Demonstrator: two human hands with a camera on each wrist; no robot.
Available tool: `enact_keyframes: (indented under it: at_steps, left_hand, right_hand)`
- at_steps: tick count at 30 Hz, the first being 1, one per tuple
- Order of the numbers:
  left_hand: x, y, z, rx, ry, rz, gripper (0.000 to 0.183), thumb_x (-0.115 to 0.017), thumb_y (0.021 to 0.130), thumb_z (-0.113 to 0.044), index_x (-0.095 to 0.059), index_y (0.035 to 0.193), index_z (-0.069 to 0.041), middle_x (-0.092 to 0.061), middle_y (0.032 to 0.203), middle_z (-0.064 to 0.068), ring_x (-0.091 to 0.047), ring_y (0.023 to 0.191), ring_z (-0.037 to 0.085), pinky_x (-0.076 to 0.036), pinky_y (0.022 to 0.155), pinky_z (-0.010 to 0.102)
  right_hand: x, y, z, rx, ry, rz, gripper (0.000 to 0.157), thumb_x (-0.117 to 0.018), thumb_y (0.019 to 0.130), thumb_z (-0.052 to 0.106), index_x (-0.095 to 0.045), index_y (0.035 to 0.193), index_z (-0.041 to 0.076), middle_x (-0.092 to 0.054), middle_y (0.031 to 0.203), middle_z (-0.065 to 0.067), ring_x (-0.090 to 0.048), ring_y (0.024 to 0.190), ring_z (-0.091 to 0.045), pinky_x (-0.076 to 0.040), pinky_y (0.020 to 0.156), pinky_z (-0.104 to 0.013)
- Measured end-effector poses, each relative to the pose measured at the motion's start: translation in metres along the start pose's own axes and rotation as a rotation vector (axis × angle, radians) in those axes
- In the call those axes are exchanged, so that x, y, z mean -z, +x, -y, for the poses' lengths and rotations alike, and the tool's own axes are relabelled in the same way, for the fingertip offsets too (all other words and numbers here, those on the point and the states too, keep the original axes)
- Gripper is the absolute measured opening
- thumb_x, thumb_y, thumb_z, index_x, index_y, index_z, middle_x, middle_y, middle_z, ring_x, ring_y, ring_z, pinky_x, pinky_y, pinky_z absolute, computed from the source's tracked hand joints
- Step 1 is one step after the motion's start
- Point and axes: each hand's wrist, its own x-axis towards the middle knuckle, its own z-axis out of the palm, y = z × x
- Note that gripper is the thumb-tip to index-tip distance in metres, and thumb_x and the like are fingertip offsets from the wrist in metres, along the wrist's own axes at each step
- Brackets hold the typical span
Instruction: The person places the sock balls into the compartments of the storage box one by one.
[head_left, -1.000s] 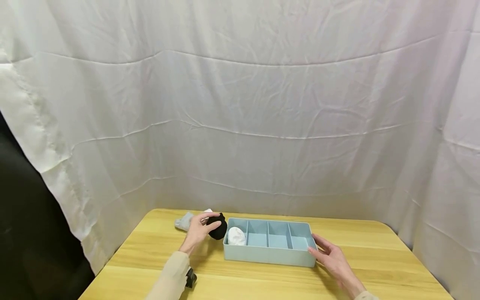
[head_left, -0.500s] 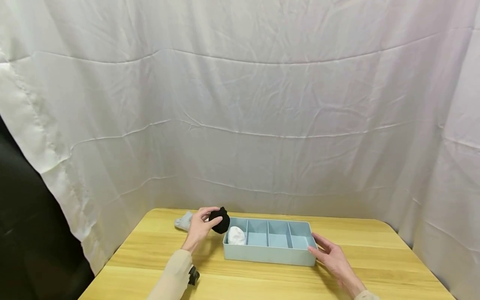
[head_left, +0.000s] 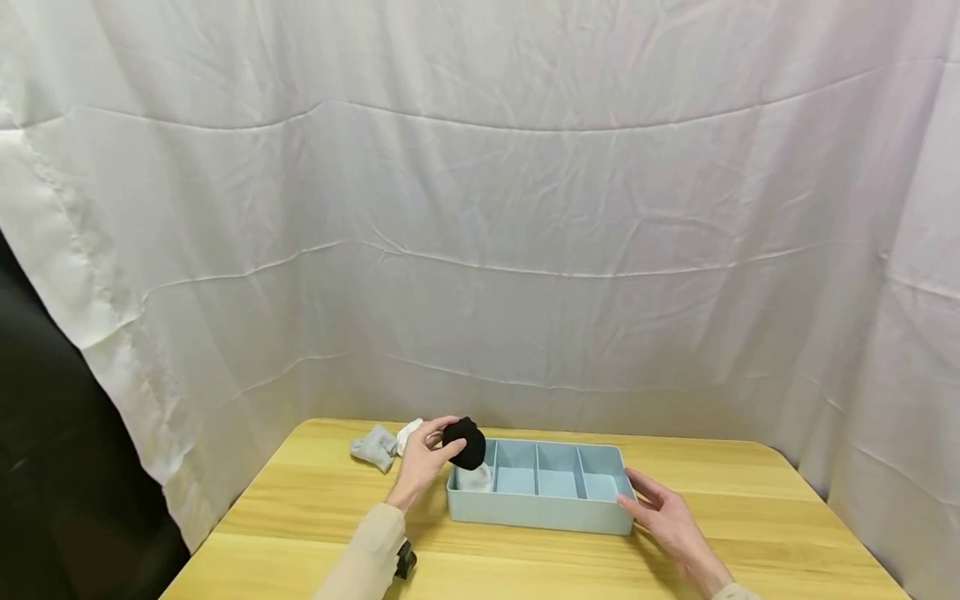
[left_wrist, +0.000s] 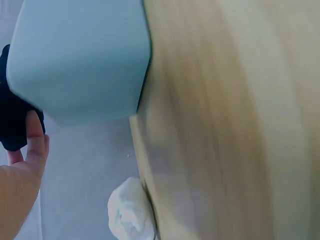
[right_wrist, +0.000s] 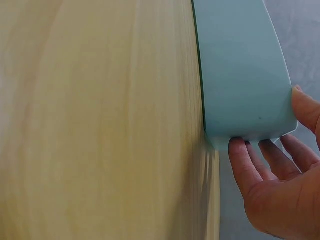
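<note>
My left hand point(head_left: 423, 462) pinches a black balled-up sock point(head_left: 466, 444) between thumb and fingers. It is held above the left end compartment of a light blue divided storage box point(head_left: 540, 510). A white balled-up sock point(head_left: 475, 478) lies in that compartment, partly hidden behind the black one. In the left wrist view, the box wall point(left_wrist: 80, 60) covers part of the black sock point(left_wrist: 12, 117). At the box's right end, my right hand point(head_left: 667, 521) holds the corner. Its thumb is at the rim and its fingertips touch the end wall point(right_wrist: 250, 100), as the right wrist view shows.
Left of the box, a grey balled-up sock point(head_left: 375, 447) and another white one point(head_left: 407, 435) lie near the back of the wooden table point(head_left: 285, 517). A pale curtain point(head_left: 540, 250) hangs behind the table and along its sides.
My left hand has lifted the black sock and carried it rightward from beside the box to above its left compartment. The white sock behind the hand shows again. My right hand stays put.
</note>
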Motion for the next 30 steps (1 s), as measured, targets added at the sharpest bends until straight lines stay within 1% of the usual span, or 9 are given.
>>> enact_keyframes:
  at_steps: [2,3,5,9,14,18,20,25,30]
  left_hand:
    - [-0.005,-0.002,0.001,0.012,0.0,0.002,0.043,-0.077,0.083,-0.006,-0.065,0.124,-0.003,-0.059,0.126,0.018,-0.062,0.11,0.027,-0.051,0.086,0.02]
    - [-0.007,-0.003,0.001,0.007,0.008,0.015,0.044,-0.077,0.083,-0.006,-0.064,0.125,-0.002,-0.058,0.127,0.02,-0.062,0.111,0.03,-0.052,0.087,0.022]
    - [-0.012,-0.004,0.002,0.01,0.01,0.037,0.045,-0.076,0.084,-0.006,-0.063,0.127,-0.003,-0.056,0.13,0.019,-0.06,0.115,0.033,-0.052,0.089,0.025]
    - [-0.02,-0.007,0.002,0.018,0.03,0.065,0.045,-0.076,0.083,-0.006,-0.064,0.127,-0.007,-0.054,0.129,0.017,-0.059,0.114,0.036,-0.053,0.089,0.03]
    - [-0.032,-0.009,0.001,0.007,0.064,0.093,0.044,-0.077,0.085,-0.011,-0.065,0.127,-0.011,-0.053,0.121,0.016,-0.059,0.115,0.035,-0.054,0.091,0.032]
    - [-0.04,-0.008,-0.001,-0.007,0.087,0.113,0.042,-0.077,0.085,-0.016,-0.066,0.126,-0.016,-0.053,0.119,0.013,-0.06,0.116,0.032,-0.053,0.095,0.035]
    - [-0.043,-0.008,-0.002,-0.019,0.117,0.113,0.04,-0.078,0.085,-0.017,-0.067,0.124,-0.017,-0.054,0.117,0.012,-0.061,0.113,0.03,-0.053,0.095,0.035]
    - [-0.047,-0.007,-0.006,-0.056,0.206,0.126,0.038,-0.078,0.084,-0.022,-0.067,0.121,-0.018,-0.056,0.113,0.008,-0.061,0.109,0.027,-0.053,0.094,0.035]
    - [-0.05,-0.006,-0.005,-0.058,0.224,0.136,0.038,-0.078,0.084,-0.025,-0.067,0.12,-0.02,-0.057,0.111,0.005,-0.061,0.107,0.024,-0.053,0.094,0.034]
  right_hand:
    - [0.0,0.0,0.001,0.001,0.002,0.0,0.069,-0.066,0.095,0.029,-0.036,0.15,0.002,-0.033,0.153,-0.026,-0.042,0.135,-0.044,-0.048,0.102,-0.044]
    - [0.0,0.0,0.001,0.0,0.003,-0.001,0.068,-0.066,0.095,0.028,-0.036,0.15,0.002,-0.033,0.153,-0.026,-0.043,0.135,-0.044,-0.048,0.102,-0.044]
    - [0.0,-0.001,0.002,0.0,0.012,-0.005,0.068,-0.066,0.094,0.028,-0.037,0.15,0.002,-0.034,0.153,-0.026,-0.043,0.135,-0.044,-0.048,0.102,-0.043]
    - [0.0,-0.001,0.001,0.004,0.024,-0.006,0.067,-0.067,0.094,0.026,-0.038,0.149,0.001,-0.035,0.152,-0.026,-0.045,0.134,-0.043,-0.05,0.1,-0.04]
    - [0.003,-0.003,-0.002,0.002,0.015,-0.012,0.067,-0.066,0.095,0.025,-0.037,0.149,0.0,-0.034,0.152,-0.026,-0.045,0.134,-0.043,-0.05,0.099,-0.039]
    - [0.004,-0.004,-0.002,-0.007,0.004,-0.021,0.069,-0.068,0.093,0.03,-0.039,0.149,0.004,-0.036,0.152,-0.023,-0.045,0.134,-0.041,-0.05,0.1,-0.038]
    - [0.004,-0.003,-0.002,-0.001,0.004,-0.014,0.071,-0.069,0.092,0.032,-0.039,0.149,0.004,-0.037,0.152,-0.023,-0.045,0.134,-0.041,-0.05,0.1,-0.038]
    - [0.002,-0.002,0.0,-0.003,0.018,-0.01,0.071,-0.069,0.092,0.032,-0.039,0.149,0.004,-0.036,0.152,-0.023,-0.045,0.134,-0.041,-0.05,0.1,-0.039]
    - [-0.001,-0.001,-0.001,-0.012,0.032,-0.013,0.07,-0.069,0.092,0.03,-0.038,0.149,0.003,-0.036,0.152,-0.023,-0.045,0.134,-0.041,-0.051,0.099,-0.038]
